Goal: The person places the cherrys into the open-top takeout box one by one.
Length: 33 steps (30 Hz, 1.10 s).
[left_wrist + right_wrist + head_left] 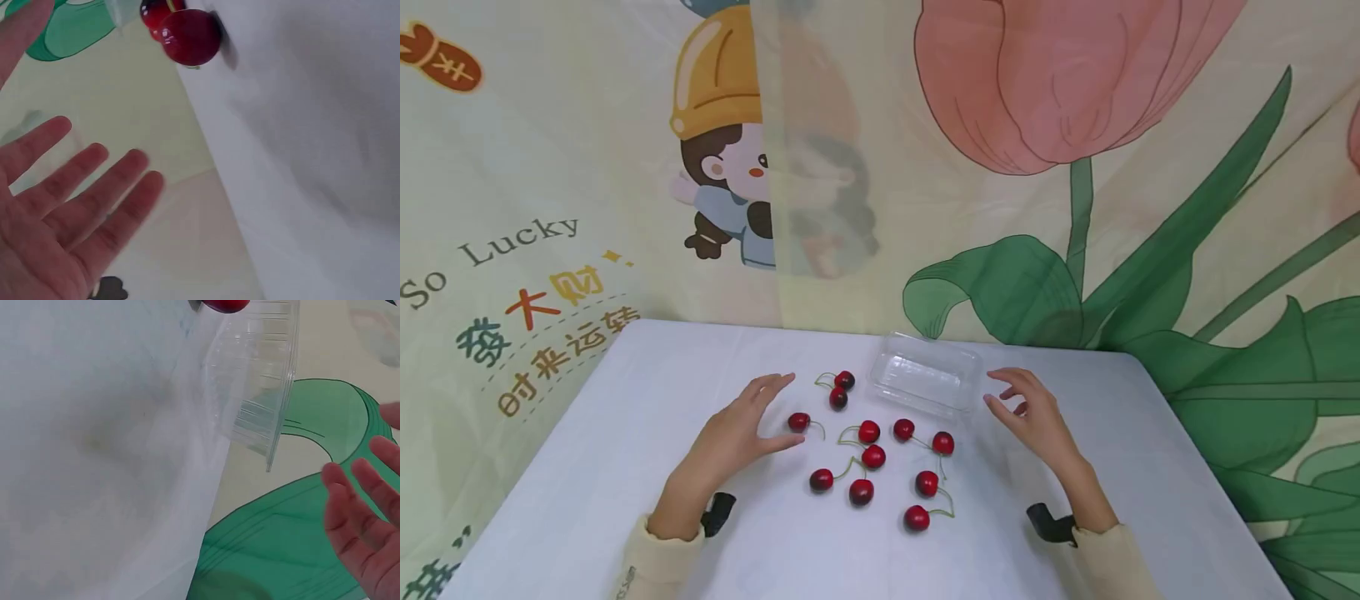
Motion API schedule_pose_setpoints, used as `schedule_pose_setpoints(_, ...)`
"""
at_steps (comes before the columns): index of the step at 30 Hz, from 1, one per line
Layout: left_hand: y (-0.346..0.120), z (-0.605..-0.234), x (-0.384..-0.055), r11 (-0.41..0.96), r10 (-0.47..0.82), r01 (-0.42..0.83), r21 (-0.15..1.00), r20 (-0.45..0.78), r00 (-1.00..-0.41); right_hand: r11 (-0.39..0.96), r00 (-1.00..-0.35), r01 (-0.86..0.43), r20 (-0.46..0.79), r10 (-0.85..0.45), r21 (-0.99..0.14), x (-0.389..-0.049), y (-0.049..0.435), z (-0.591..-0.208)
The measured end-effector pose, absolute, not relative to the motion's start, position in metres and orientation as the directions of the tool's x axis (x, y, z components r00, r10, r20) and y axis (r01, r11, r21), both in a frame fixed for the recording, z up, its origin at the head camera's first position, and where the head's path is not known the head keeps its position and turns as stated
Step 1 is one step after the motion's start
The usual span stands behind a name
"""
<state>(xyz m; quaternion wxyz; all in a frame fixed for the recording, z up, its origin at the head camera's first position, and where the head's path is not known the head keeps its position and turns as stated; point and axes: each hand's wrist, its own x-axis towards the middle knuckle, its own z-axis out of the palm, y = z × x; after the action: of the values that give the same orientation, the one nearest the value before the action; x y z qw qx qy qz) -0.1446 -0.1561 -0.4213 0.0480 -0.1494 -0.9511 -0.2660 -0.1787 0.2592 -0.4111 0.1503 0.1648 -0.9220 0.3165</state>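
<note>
Several dark red cherries with green stems lie scattered on the white table; one cherry (799,422) is nearest my left hand (733,433). That hand hovers with spread fingers and holds nothing; its fingers (94,200) look straight in the left wrist view. A clear plastic box (925,377) stands without a lid in view behind the cherries. Just right of the box is my right hand (1028,414), its fingers loosely bent and apart from the box. In the right wrist view, the box (256,375) and the right hand (369,531) show a gap between them.
The white table (580,467) ends at a back edge close behind the box. A printed cloth (842,300) with a tulip and a cartoon figure hangs behind it. Both wrists wear black straps (718,514), below beige sleeves (662,558).
</note>
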Motion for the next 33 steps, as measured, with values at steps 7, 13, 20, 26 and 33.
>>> schedule_pose_setpoints(7, -0.158, -0.430, -0.167, 0.728, 0.311, 0.331, 0.600, 0.142, -0.940, 0.709, -0.874, -0.436, 0.450, -0.185, -0.554, -0.209, 0.259, -0.403)
schedule_pose_setpoints(13, -0.156, -0.437, -0.181, 0.737, 0.362, 0.335, 0.587, 0.077, -0.929, 0.720, -0.928, -0.350, 0.328, -0.178, -0.599, -0.236, 0.258, -0.401)
schedule_pose_setpoints(20, -0.154, -0.446, -0.191, 0.713, 0.432, 0.381, 0.589, 0.059, -0.900, 0.723, -0.953, -0.299, 0.239, -0.188, -0.623, -0.261, 0.257, -0.413)
schedule_pose_setpoints(26, -0.150, -0.450, -0.192, 0.701, 0.463, 0.411, 0.583, 0.065, -0.884, 0.740, -0.967, -0.256, 0.161, -0.199, -0.622, -0.273, 0.258, -0.427)
schedule_pose_setpoints(33, -0.147, -0.452, -0.192, 0.735, 0.442, 0.374, 0.566, 0.019, -0.897, 0.735, -0.975, -0.220, 0.143, -0.168, -0.641, -0.279, 0.257, -0.438)
